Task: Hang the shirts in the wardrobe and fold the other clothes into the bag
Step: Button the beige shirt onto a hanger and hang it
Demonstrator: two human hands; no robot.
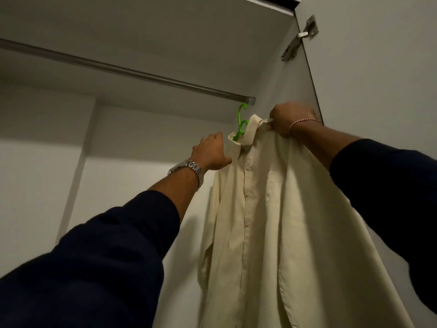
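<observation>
A cream button-up shirt (272, 209) hangs on a green plastic hanger (241, 121) inside the wardrobe. The hanger's hook sits just under the right end of the metal rail (132, 72); whether it rests on the rail I cannot tell. My left hand (210, 152), with a steel watch at the wrist, touches the shirt's left shoulder beside the collar, its fingers hidden behind the cloth. My right hand (289, 121) grips the right side of the collar and shoulder, fingers curled round the fabric.
The wardrobe's white side panel (283, 74) stands close on the right, with a metal hinge (299, 37) and the open door (378, 67) beyond. The rail runs off to the left with nothing else hanging on it. The top panel is overhead.
</observation>
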